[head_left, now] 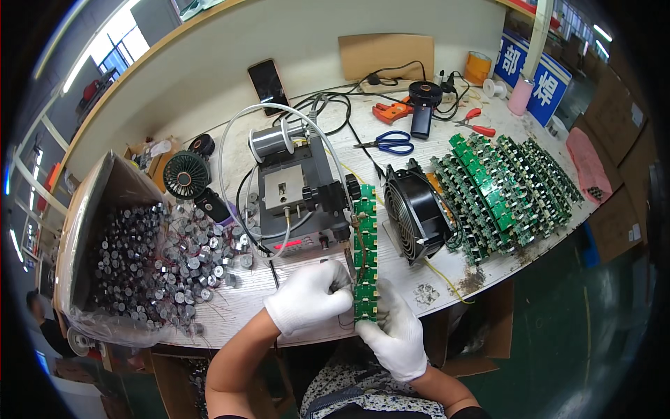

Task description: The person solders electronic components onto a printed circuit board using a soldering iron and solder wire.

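A long green circuit board strip [366, 255] runs away from me, beside a dark soldering machine. My right hand [396, 334], in a white glove, is closed on the strip's near end, with the thumb along its lower edge. My left hand [310, 297], also gloved, is pinched next to the strip's left side. What its fingertips hold is too small to make out; thin dark wires show near them. The soldering machine [296, 202] carries a solder wire spool [271, 142] and a curved white tube. Its tip end reaches over the strip.
At left, a plastic-lined box [84, 230] spills small round motors [192, 258] onto the table. A black fan [417, 213] stands right of the strip, before stacked circuit boards [506, 192]. Behind lie blue scissors [391, 142], red-handled pliers [476, 124], cables and a phone [268, 85].
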The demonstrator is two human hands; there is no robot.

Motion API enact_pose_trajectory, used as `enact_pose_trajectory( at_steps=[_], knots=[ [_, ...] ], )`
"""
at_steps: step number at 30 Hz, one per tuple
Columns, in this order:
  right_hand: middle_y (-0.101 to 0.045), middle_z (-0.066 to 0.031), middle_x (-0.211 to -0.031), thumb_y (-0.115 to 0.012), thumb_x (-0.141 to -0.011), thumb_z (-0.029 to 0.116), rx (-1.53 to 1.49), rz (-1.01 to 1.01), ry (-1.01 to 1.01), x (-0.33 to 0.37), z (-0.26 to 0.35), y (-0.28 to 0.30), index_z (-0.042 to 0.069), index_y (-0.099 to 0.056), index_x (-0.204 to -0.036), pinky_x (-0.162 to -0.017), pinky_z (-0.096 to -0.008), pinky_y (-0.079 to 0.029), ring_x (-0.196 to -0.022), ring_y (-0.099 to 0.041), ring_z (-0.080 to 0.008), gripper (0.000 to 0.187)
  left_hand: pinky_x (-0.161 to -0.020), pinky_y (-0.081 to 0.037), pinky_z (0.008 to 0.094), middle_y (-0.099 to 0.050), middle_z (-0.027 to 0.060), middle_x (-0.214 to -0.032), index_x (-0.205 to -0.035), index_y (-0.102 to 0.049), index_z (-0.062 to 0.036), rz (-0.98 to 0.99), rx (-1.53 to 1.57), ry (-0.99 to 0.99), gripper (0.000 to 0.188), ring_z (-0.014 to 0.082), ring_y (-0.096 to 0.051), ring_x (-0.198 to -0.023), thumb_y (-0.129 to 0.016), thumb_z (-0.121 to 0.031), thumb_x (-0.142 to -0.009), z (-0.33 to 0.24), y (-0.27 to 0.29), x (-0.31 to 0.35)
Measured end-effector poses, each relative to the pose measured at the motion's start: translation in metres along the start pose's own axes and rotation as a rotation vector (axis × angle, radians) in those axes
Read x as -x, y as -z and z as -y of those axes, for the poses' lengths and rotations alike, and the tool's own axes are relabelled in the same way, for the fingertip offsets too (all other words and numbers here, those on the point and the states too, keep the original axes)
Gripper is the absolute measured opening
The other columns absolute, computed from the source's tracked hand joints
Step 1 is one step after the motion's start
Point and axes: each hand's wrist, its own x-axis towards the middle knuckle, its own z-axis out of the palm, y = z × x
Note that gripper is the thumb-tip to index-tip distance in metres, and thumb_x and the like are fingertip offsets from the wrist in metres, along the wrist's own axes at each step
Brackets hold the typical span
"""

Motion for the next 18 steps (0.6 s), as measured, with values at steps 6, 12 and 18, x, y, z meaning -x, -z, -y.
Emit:
enact_pose_trajectory(
  at_steps=[6,12,18],
  knots=[
    [-0.065,-0.0172,-0.109,-0.071,-0.081,0.003,0.056,-0.01,0.044,-0.003,0.0,0.001,-0.006,-0.038,-0.141,-0.078,-0.03,-0.054,-0.09,-0.066,-0.0178,0.069,-0.07,-0.052,0.0378,-0.064,0.0208,-0.075,-0.079,-0.065,0.0029,-0.014,0.018,0.034,0.028,0.0316,-0.066,-0.072,-0.06,-0.025,-0.075,-0.006,0.003,-0.001],
    [-0.065,-0.0176,-0.106,-0.072,-0.081,0.004,0.107,-0.013,0.065,-0.004,0.002,0.002,-0.006,-0.038,-0.14,-0.077,-0.0301,-0.055,-0.089,-0.067,-0.0188,0.069,-0.07,-0.05,0.0343,-0.063,0.0157,-0.075,-0.085,-0.061,0.0048,0.017,-0.021,0.077,0.025,0.0219,-0.062,-0.073,-0.062,-0.019,-0.077,-0.013,0.006,-0.002],
    [-0.065,-0.0188,-0.107,-0.072,-0.081,0.004,0.129,-0.026,0.084,-0.003,0.009,0.0,-0.007,-0.041,-0.138,-0.078,-0.0303,-0.054,-0.09,-0.067,-0.0202,0.067,-0.07,-0.05,0.0344,-0.064,0.0175,-0.076,-0.082,-0.062,0.0043,-0.016,-0.033,0.085,0.025,0.023,-0.063,-0.074,-0.062,-0.02,-0.076,-0.012,0.005,-0.001]
  ],
)
